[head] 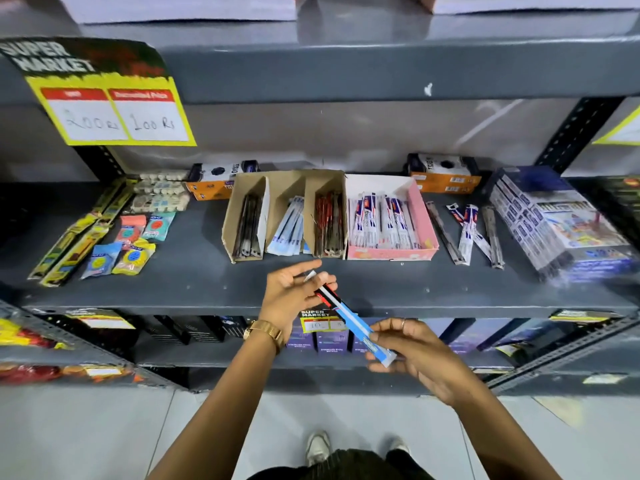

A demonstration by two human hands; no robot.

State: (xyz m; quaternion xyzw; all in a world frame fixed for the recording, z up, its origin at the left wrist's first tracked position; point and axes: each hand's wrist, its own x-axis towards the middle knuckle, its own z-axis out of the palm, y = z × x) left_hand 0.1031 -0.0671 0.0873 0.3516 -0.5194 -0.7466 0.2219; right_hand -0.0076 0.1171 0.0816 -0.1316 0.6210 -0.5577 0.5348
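I stand at a grey metal shelf (194, 282) of stationery. My left hand (294, 296) grips the upper end of a small bunch of packaged pens (341, 311), red, black and white at that end. My right hand (415, 355) pinches the lower end of a blue and white pen packet (367, 336) from the same bunch. Both hands hover just in front of the shelf edge. Behind them stands a divided cardboard box (287, 185) with black, blue and red pen packs in its three slots.
A pink box (422, 216) of white pen packets sits right of the cardboard box. Loose pen packets (467, 233) and a large shrink-wrapped pack (554, 223) lie further right. Sharpener packets (135, 247), erasers and pencil packs lie left. A yellow price sign (114, 112) hangs above.
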